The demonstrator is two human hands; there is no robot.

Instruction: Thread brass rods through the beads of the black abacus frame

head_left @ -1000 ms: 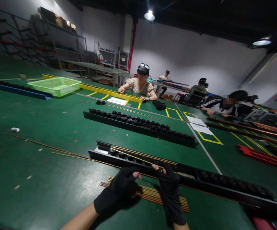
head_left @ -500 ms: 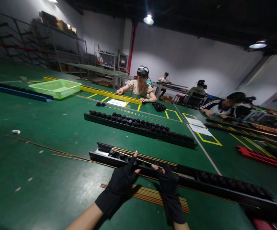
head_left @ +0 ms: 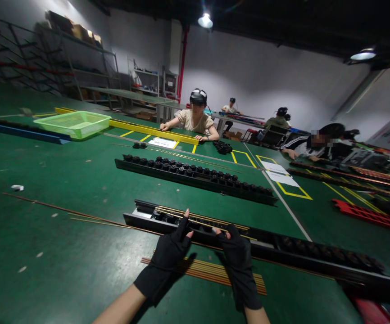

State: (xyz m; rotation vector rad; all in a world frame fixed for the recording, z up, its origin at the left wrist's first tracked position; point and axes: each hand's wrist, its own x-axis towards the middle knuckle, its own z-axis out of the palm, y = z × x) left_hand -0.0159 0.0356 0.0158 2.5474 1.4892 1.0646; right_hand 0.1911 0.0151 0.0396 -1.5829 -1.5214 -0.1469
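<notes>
Both my hands wear black fingerless gloves. My left hand (head_left: 168,256) reaches forward with one finger stretched onto the thin brass rods (head_left: 201,219) that lie along the near black rail (head_left: 283,252). My right hand (head_left: 237,258) rests against the rail's near edge, fingertips at the rods. I cannot tell whether either hand grips a rod. A flat bundle of copper-coloured rods (head_left: 211,272) lies on the green table (head_left: 63,252) under my wrists. Several black rollers sit inside the rail.
A second black rail with rollers (head_left: 195,173) lies further back. Loose long rods (head_left: 66,211) stretch to the left. A green basket (head_left: 73,122) and a yellow bar (head_left: 154,131) stand at the far side. Other people sit across the table and to the right; a red part (head_left: 374,218) lies right.
My left hand has slid forward from the table onto the rail and stretched out a finger over the rods. My right hand has barely moved.
</notes>
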